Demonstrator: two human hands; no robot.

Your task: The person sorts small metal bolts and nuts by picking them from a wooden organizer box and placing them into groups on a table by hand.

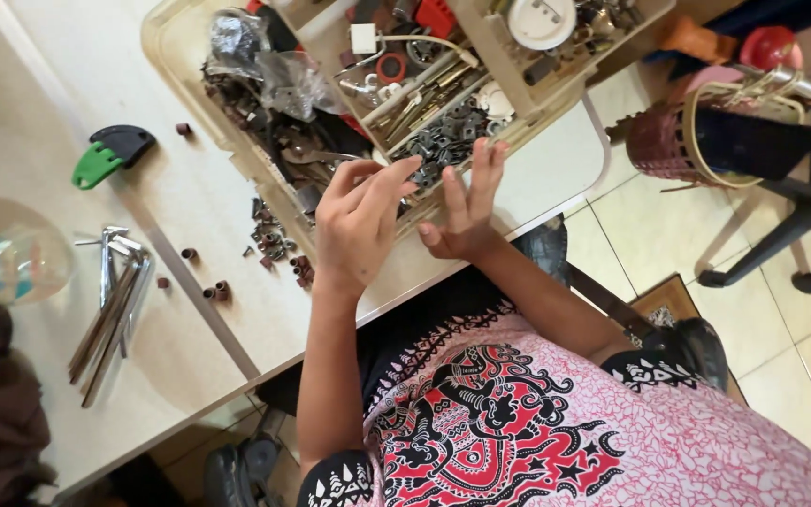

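Fingers of both the left hand and right hand are spread, holding nothing, right over the clear plastic parts tray, so a bump could spill its small dark metal washers just past the fingertips onto the pale surface.

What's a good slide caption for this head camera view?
Both hands, left hand and right hand, raised over a compartment tray of small metal parts, hex keys alongside.

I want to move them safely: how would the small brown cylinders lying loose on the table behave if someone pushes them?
The small brown cylinders look round and short, so those lying on their side would probably roll across the smooth table. They seem light for their size and lie scattered singly, so a push would likely scatter them further. They look rigid, not fragile.
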